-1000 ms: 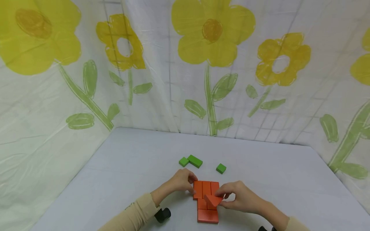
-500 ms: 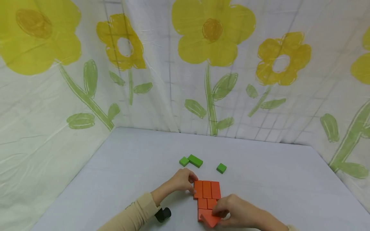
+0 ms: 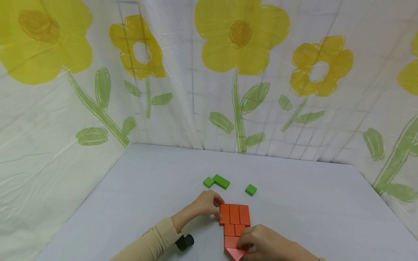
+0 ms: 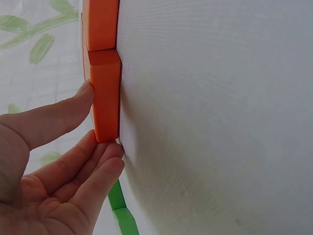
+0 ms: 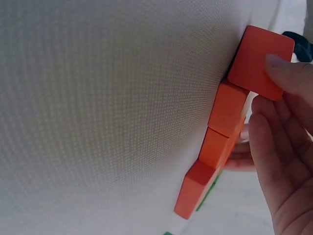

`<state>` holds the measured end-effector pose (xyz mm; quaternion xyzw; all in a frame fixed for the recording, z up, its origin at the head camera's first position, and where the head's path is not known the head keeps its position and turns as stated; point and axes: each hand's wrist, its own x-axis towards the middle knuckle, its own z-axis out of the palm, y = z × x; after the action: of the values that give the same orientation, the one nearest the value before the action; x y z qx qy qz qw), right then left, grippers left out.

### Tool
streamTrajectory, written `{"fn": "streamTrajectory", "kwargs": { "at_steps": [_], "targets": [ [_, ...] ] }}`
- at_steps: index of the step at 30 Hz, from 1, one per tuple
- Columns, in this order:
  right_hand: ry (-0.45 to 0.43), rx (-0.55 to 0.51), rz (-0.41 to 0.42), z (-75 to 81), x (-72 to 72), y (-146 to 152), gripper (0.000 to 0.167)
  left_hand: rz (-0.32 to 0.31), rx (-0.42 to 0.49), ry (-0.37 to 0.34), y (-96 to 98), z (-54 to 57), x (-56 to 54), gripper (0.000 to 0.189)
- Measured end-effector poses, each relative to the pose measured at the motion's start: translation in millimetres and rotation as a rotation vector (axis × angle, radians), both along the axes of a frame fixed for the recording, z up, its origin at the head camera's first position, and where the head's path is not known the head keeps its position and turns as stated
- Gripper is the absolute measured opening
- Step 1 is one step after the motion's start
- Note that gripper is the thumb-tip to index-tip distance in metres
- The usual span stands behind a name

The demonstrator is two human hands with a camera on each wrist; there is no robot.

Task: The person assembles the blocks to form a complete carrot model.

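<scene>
Flat orange-red building blocks lie close together: three upright ones side by side at the far end, two small ones point(image 3: 229, 229) below them, then a wider one point(image 3: 231, 241). My left hand point(image 3: 205, 204) holds the far-left orange block point(image 4: 106, 100), thumb against its side and fingertips at its end. At the near end of the row, my right hand point(image 3: 262, 243) pinches a red triangular block point(image 3: 235, 254) between thumb and fingers. In the right wrist view the triangular block's square face point(image 5: 252, 63) meets the row's end, the thumb lying on that face.
Beyond the orange blocks lie a small green block point(image 3: 209, 182), a longer green block point(image 3: 221, 181) touching it, and another small green block point(image 3: 251, 189) to the right. A flower-printed curtain point(image 3: 183, 119) hangs behind the white table point(image 3: 303, 203).
My right hand has carried the triangular block from over the small middle blocks toward me, and lowered it to the near end of the row. The left hand stays in place.
</scene>
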<state>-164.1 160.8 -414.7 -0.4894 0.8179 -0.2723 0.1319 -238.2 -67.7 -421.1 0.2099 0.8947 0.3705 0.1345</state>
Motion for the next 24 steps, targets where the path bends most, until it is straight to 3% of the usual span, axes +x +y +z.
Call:
{"fn": "streamTrajectory", "kwargs": {
  "at_steps": [24],
  "targets": [
    [0.010, -0.023, -0.033, -5.2, 0.3, 3.5, 0.017, 0.006, -0.012, -0.004, 0.4, -0.6, -0.4, 0.034]
  ]
}}
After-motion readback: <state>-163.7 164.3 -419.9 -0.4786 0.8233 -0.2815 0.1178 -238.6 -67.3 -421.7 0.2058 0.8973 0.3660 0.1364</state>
